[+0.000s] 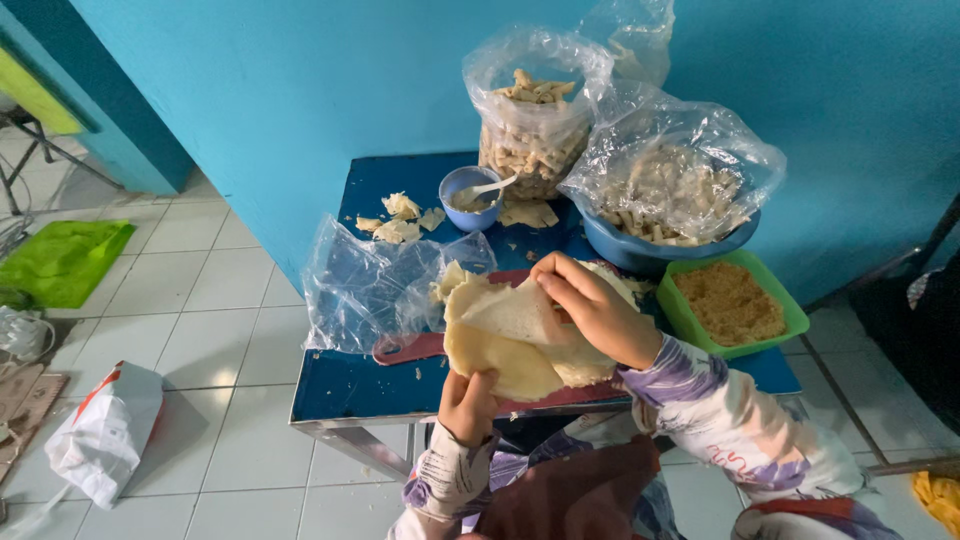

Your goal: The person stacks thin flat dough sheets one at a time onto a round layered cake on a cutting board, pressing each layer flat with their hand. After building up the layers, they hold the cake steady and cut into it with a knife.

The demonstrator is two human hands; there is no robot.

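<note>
My left hand (468, 402) grips the lower edge of a stack of thin, pale dough wrappers (500, 350), held above a red cutting board (420, 347). At the stack's upper right, my right hand (597, 308) pinches the top wrapper and peels it up. Both hands hover over the near edge of a small blue table (340, 385).
On the table stand a small blue bowl with a white spoon (470, 196), a clear bag of rolled snacks (532, 120), a blue bowl lined with a bag of rolls (668, 190), a green tray of brown crumbs (732, 304) and an empty clear bag (372, 282). A white bag (105, 432) lies on the tiled floor.
</note>
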